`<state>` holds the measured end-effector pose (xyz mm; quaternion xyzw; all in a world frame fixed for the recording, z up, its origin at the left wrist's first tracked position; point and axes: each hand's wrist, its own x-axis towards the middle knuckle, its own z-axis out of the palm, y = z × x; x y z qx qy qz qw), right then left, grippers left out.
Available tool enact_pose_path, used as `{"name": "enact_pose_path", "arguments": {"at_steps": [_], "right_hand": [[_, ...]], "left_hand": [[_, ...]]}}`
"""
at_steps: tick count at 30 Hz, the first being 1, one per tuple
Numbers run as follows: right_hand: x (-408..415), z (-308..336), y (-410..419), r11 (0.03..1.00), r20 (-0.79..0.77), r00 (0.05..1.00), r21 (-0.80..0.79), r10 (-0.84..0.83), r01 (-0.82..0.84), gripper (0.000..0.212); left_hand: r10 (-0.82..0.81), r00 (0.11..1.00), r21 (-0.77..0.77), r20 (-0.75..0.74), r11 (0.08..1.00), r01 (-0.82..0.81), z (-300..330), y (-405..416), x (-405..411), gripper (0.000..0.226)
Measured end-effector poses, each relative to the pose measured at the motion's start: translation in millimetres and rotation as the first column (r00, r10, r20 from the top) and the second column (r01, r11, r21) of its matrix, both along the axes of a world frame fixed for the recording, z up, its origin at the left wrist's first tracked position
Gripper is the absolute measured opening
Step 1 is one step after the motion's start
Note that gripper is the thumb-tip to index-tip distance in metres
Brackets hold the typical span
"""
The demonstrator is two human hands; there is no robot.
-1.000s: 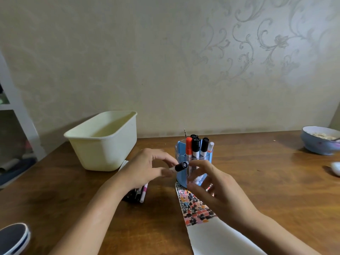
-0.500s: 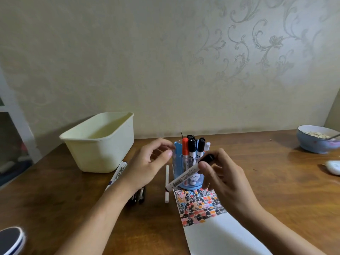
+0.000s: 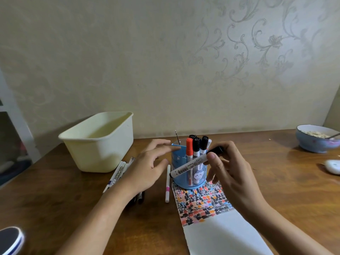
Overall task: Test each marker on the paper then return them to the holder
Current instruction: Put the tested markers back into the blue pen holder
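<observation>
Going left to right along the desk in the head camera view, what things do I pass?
Dark round object → cream tub → loose markers → pink-banded pen → blue holder → blue bowl → white object at the right edge.

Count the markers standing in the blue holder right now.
5 show: in the blue holder, an orange-capped marker, three black-capped ones, and a pale one at the right. Others may be hidden behind them.
</observation>
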<state>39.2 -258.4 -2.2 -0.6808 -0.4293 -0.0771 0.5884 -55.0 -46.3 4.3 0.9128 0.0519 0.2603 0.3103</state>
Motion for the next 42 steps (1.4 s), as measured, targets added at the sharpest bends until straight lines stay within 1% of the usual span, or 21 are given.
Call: {"name": "enact_pose_path", "arguments": {"at_steps": [2, 4, 7, 9, 12, 14, 17, 19, 24, 27, 32, 35, 39, 42], "right_hand": [[1, 3, -1, 1.000, 0.013, 1.000, 0.026, -0.006, 0.005, 0.038], [2, 5, -2, 0.998, 0.027, 1.000, 0.065, -0.014, 0.013, 0.035], [5, 10, -4, 0.991, 0.043, 0.998, 0.130, -0.042, 0.036, 0.027], [8, 14, -7, 0.984, 0.043, 0.997, 0.167, -0.068, 0.060, 0.023], [13, 18, -9, 0.974, 0.052, 0.993, 0.208, -0.103, 0.090, 0.020], [15, 20, -9, 0.969, 0.059, 0.990, 0.221, -0.126, 0.110, 0.017], [18, 20, -8, 0.969, 0.064, 0.987, 0.211, -0.146, 0.129, 0.012], [18, 20, -7, 0.971, 0.074, 0.985, 0.195, -0.156, 0.139, 0.015], [16, 24, -5, 0.967, 0.116, 0.974, 0.192, -0.194, 0.169, 0.032], [17, 26, -5, 0.962, 0.128, 0.968, 0.201, -0.214, 0.186, 0.036], [20, 24, 2, 0.964, 0.166, 0.956, 0.152, -0.241, 0.217, 0.032], [19, 23, 11, 0.973, 0.189, 0.956, 0.084, -0.225, 0.213, 0.027], [12, 17, 20, 0.983, 0.235, 0.957, -0.026, -0.168, 0.179, 0.027], [7, 12, 23, 0.984, 0.255, 0.965, -0.152, -0.056, 0.097, 0.029]], "left_hand": [[0.006, 1.000, -0.013, 0.023, 1.000, -0.006, 2, 1, -1, 0.054], [0.037, 0.999, -0.002, 0.018, 0.999, -0.037, 1, 3, -1, 0.055], [0.054, 0.999, 0.040, -0.005, 0.998, -0.054, -1, 4, 0, 0.048], [0.049, 0.999, 0.032, 0.001, 0.998, -0.049, -1, 4, 0, 0.044], [0.031, 0.999, 0.015, 0.032, 0.999, -0.032, 2, 4, 0, 0.043], [0.024, 0.999, 0.008, 0.048, 1.000, -0.024, 2, 4, 0, 0.040], [0.019, 0.999, 0.013, 0.027, 1.000, -0.019, 2, 3, 0, 0.037], [0.014, 1.000, 0.013, 0.011, 1.000, -0.014, 2, 3, 0, 0.036], [-0.018, 1.000, -0.008, 0.008, 1.000, 0.018, 5, 5, -2, 0.038], [-0.054, 0.998, -0.031, 0.029, 0.998, 0.055, 5, 5, -3, 0.038], [-0.082, 0.996, -0.062, 0.023, 0.995, 0.083, 5, 6, -3, 0.039], [-0.085, 0.996, -0.056, 0.022, 0.995, 0.086, 5, 6, -3, 0.039], [-0.101, 0.995, -0.060, 0.009, 0.993, 0.101, 7, 6, -4, 0.041], [-0.108, 0.994, -0.056, 0.004, 0.993, 0.108, 7, 4, -4, 0.038]]}}
